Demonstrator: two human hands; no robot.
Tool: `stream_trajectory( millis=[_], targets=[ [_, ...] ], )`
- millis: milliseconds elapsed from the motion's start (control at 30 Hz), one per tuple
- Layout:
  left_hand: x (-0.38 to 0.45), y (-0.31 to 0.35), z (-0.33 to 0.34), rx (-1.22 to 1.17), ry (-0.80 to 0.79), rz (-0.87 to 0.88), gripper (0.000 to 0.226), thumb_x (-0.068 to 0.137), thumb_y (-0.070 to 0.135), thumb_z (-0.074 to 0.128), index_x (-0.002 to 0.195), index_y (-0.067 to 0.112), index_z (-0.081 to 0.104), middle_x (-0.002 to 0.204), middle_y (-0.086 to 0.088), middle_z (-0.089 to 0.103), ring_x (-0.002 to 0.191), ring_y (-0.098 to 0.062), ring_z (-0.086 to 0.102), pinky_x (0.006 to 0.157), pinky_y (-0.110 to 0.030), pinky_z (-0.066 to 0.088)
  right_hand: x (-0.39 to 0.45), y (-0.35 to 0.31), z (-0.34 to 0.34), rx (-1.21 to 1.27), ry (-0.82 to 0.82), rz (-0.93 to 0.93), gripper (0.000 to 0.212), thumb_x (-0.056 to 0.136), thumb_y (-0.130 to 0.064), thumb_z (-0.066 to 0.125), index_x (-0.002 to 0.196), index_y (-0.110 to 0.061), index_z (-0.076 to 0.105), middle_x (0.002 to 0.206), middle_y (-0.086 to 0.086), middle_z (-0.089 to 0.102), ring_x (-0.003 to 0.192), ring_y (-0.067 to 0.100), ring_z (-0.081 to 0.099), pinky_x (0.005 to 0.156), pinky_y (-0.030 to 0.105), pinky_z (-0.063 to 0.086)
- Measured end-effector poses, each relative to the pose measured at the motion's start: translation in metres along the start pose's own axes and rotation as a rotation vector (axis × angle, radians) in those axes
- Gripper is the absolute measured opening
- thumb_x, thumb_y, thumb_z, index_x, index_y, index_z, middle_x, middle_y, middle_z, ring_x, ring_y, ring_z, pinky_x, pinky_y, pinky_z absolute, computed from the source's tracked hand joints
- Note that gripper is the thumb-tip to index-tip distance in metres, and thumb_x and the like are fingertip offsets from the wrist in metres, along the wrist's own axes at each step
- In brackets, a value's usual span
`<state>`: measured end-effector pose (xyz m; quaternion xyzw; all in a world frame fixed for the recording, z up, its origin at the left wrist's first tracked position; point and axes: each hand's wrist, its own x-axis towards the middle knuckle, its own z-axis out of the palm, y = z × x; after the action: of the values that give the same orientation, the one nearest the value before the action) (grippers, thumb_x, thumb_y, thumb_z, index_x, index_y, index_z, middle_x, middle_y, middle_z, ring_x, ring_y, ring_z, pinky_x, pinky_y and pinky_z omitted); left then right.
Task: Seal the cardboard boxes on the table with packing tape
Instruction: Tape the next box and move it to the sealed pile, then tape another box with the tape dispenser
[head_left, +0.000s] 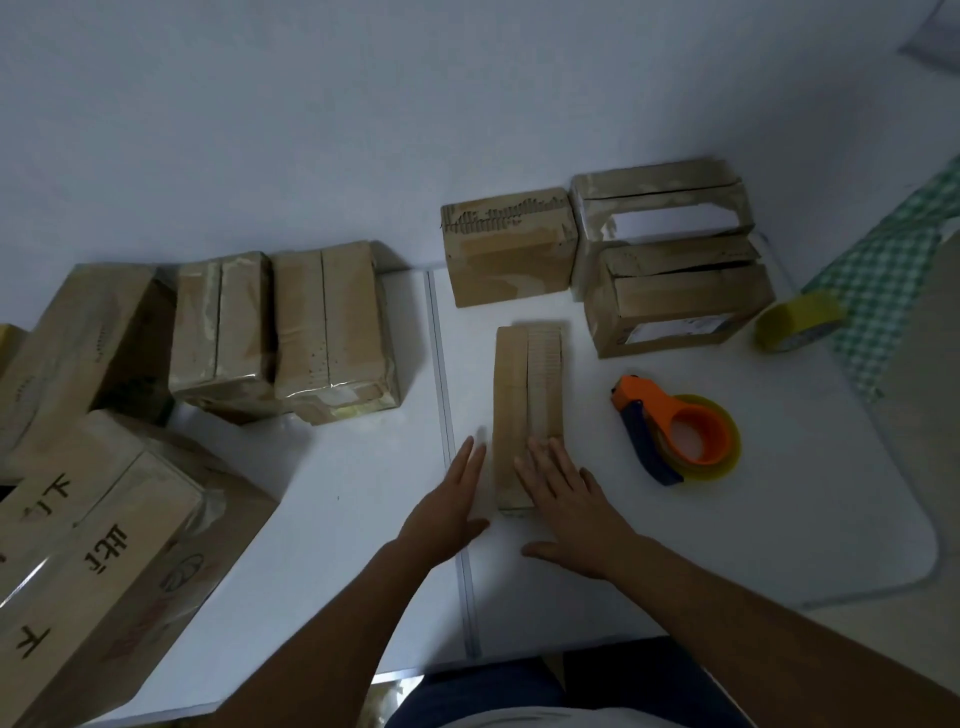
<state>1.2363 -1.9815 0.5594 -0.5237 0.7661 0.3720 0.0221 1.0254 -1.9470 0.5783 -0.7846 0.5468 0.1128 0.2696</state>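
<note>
A small narrow cardboard box (527, 395) lies on the white table (571, 571) in front of me, its flaps closed along a centre seam. My left hand (452, 506) lies flat with straight fingers against the box's left side. My right hand (563, 499) rests flat on the near end of the box's top. An orange tape dispenser (675, 434) with a yellowish roll lies on the table to the right of the box, untouched. A spare yellow tape roll (797, 322) stands farther right.
Three boxes (665, 260) stand at the back right, some with open slits. Two taped boxes (291, 332) sit at the left, and larger printed cartons (88, 530) fill the near left. A green checked cloth (883, 291) lies at the right edge.
</note>
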Motion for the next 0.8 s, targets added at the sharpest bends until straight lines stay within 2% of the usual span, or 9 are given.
stream_trajectory(
  millis=[100,200,267,300,367,433,500,633,800],
  targets=[
    [-0.009,-0.010,-0.008,-0.114,0.041,-0.091,0.082,0.096,0.025,0.063,0.158,0.019,0.011,0.166,0.000,0.004,0.145,-0.022,0.034,0.115,-0.036,0.037,-0.002,0.006,-0.011,0.151,0.118,-0.030,0.083,0.095,-0.052,0.048,0.156,-0.021,0.001,0.161,0.002,-0.019,0.148,0.020,-0.016,0.121,0.047,0.007],
    [-0.003,-0.001,-0.016,-0.147,0.165,-0.134,0.069,0.098,0.030,0.059,0.156,0.018,0.022,0.165,-0.002,0.016,0.145,-0.021,0.034,0.116,-0.035,0.033,-0.010,0.012,-0.017,0.466,0.323,0.087,0.064,0.098,-0.034,0.052,0.152,-0.019,0.021,0.161,-0.001,0.006,0.146,0.010,0.008,0.119,0.024,0.016],
    [0.010,0.016,-0.022,-0.127,0.250,-0.107,0.067,0.098,0.034,0.058,0.155,0.019,0.025,0.165,-0.001,0.014,0.148,-0.022,0.028,0.116,-0.036,0.028,-0.016,0.009,-0.022,0.834,0.251,0.223,0.056,0.099,-0.038,0.051,0.147,-0.028,0.023,0.151,-0.009,0.025,0.135,0.001,0.027,0.105,0.009,0.026],
    [0.019,0.026,-0.025,-0.100,0.282,-0.090,0.068,0.098,0.038,0.057,0.155,0.020,0.025,0.166,-0.002,0.012,0.149,-0.024,0.024,0.117,-0.039,0.025,-0.019,0.007,-0.024,0.947,0.173,0.244,0.058,0.098,-0.042,0.050,0.148,-0.029,0.023,0.150,-0.008,0.033,0.132,0.004,0.036,0.099,0.010,0.030],
    [0.038,0.045,-0.028,-0.013,0.297,-0.086,0.074,0.097,0.052,0.051,0.157,0.025,0.017,0.167,-0.002,0.004,0.152,-0.029,0.013,0.120,-0.050,0.016,-0.021,0.005,-0.023,0.948,0.054,0.213,0.063,0.097,-0.047,0.049,0.151,-0.029,0.022,0.151,-0.004,0.039,0.132,0.011,0.042,0.096,0.017,0.034],
    [0.053,0.059,-0.027,0.091,0.256,-0.093,0.083,0.095,0.062,0.043,0.157,0.031,-0.001,0.166,0.000,-0.007,0.152,-0.032,-0.003,0.119,-0.057,0.003,-0.025,0.005,-0.024,0.908,0.053,0.192,0.063,0.097,-0.049,0.048,0.151,-0.031,0.023,0.150,-0.002,0.041,0.132,0.012,0.043,0.095,0.017,0.034],
    [0.061,0.067,-0.024,0.191,0.193,-0.077,0.086,0.094,0.064,0.042,0.154,0.035,-0.013,0.165,0.001,-0.015,0.150,-0.036,-0.013,0.116,-0.063,0.000,-0.030,0.012,-0.026,0.894,0.104,0.253,0.062,0.097,-0.051,0.047,0.151,-0.029,0.026,0.151,-0.002,0.040,0.132,0.014,0.044,0.096,0.019,0.035],
    [0.059,0.067,-0.023,0.327,0.080,-0.035,0.080,0.099,0.048,0.045,0.155,0.035,-0.011,0.162,0.005,-0.026,0.147,-0.042,-0.020,0.112,-0.073,0.010,-0.044,0.032,-0.032,0.811,0.186,0.346,0.060,0.097,-0.050,0.047,0.148,-0.024,0.031,0.149,0.002,0.043,0.131,0.017,0.045,0.098,0.021,0.034],
    [0.025,0.041,-0.037,0.341,0.086,-0.073,0.080,0.096,0.044,0.054,0.156,0.039,0.001,0.162,0.009,-0.024,0.150,-0.033,-0.011,0.111,-0.066,0.026,-0.036,0.035,-0.036,0.744,0.162,0.330,0.057,0.098,-0.048,0.046,0.147,-0.022,0.032,0.148,0.003,0.043,0.128,0.018,0.047,0.093,0.019,0.033]
  ],
)
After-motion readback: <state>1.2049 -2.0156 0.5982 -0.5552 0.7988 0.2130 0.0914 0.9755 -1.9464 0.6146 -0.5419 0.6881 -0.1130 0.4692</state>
